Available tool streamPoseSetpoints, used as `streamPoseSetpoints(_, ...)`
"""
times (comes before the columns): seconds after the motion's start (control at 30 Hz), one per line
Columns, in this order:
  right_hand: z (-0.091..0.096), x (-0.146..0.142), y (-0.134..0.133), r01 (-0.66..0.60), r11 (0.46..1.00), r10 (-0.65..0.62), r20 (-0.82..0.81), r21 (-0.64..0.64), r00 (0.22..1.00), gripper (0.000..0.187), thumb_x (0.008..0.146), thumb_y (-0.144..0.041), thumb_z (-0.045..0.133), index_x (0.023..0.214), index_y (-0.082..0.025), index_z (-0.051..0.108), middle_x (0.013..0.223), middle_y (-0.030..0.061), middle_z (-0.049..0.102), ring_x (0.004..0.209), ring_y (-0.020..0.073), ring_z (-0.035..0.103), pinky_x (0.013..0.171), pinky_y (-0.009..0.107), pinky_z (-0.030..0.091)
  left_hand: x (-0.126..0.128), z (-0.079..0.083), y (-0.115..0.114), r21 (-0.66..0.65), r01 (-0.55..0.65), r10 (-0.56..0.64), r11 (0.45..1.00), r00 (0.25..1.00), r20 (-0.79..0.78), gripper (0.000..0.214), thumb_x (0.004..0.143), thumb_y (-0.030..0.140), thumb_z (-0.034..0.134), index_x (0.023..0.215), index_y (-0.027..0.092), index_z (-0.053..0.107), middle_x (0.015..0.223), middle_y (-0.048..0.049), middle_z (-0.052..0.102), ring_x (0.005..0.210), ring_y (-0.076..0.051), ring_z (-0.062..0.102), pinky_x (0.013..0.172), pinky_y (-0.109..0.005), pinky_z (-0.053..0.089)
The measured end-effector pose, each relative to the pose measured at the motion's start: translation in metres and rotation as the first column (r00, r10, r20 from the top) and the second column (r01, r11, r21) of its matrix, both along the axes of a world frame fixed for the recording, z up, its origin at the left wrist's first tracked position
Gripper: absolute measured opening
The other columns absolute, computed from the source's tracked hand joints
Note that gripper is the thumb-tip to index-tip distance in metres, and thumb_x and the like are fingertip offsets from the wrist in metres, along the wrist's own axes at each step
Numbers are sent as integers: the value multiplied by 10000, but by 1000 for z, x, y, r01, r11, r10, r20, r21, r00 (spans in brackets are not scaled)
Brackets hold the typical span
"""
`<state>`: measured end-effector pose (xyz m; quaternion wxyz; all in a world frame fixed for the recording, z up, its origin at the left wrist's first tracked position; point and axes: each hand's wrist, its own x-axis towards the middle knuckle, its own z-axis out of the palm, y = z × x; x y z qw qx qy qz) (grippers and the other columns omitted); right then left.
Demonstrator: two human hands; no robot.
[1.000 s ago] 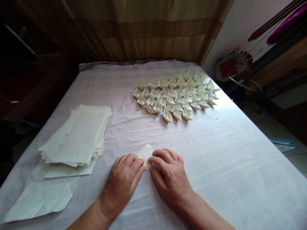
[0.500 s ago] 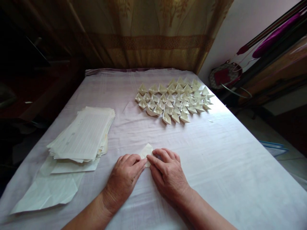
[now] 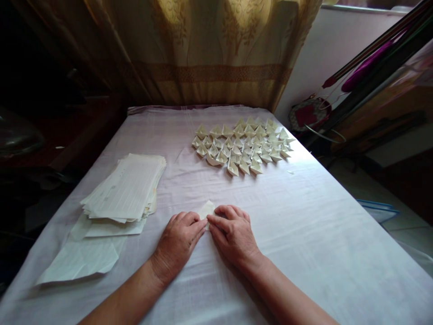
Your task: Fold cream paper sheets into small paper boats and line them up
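A small folded piece of pale paper (image 3: 207, 209) lies on the cloth-covered table, its pointed top showing between my two hands. My left hand (image 3: 181, 232) grips its left side, thumb and fingers closed together. From the right, my right hand (image 3: 234, 230) pinches the paper, with the index finger and thumb meeting the left thumb near its lower middle. The lower part of the paper is mostly hidden by the fingers.
Rows of folded paper boats (image 3: 243, 144) stand at the back right of the table. On the left lies a stack of lined paper sheets (image 3: 130, 189), with a loose creased sheet (image 3: 84, 259) under its near end. A patterned curtain (image 3: 203, 54) hangs behind the table (image 3: 297, 234).
The camera view has tilted up slightly and shifted, so the table's contents sit a little differently in the picture. Both hands stay on the folded paper, with the fingertips barely moved.
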<state>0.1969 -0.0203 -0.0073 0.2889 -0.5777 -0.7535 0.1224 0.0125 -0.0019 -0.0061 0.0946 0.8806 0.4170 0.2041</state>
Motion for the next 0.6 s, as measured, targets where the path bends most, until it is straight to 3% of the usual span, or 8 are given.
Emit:
streamPoseSetpoints(0.3,0,-7,0,82,996,-82,7,-34,997,215,846,-185,695,980,-341,759,1006,10,688,987,207,574,852,372,350,-4,-1,0,25,15,-15,1000,1000,-15,212,949,190,545,1101,225,689,940,-38,643,869,-191,588,808,-348,505)
streamPoseSetpoints(0.6,-1,-8,1,88,995,-89,-10,-51,996,190,827,-193,721,948,-334,759,1017,8,690,1009,216,580,869,388,341,-33,-7,-6,119,154,-138,981,981,-133,373,961,334,537,1326,272,587,1235,-79,573,1133,-244,513,980,-396,427)
